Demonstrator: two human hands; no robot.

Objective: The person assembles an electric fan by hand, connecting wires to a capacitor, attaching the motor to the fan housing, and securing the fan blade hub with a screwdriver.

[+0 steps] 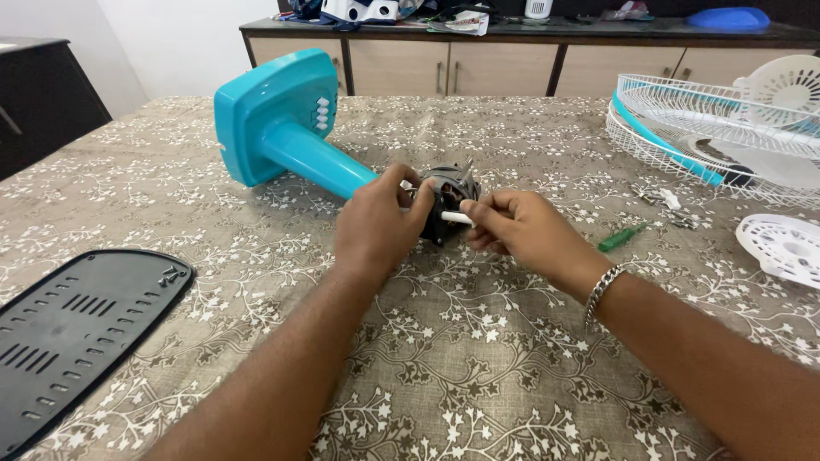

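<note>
My left hand (376, 224) grips the fan motor (450, 189) mid-tabletop (478, 358); my right hand (521, 229) pinches its white shaft (455, 218). The motor seems heavy and rigid; best held by its casing.

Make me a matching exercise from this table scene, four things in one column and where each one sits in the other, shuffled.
Things:
1. fan motor
2. black vented cover
3. white wire grille
4. green screwdriver

Places:
A. far right of the table
B. near left corner of the table
C. on the cloth just right of the right hand
D. between the left hand and the right hand, at the end of the teal fan stand

Pairs: 1-D, 2-B, 3-A, 4-C
</note>
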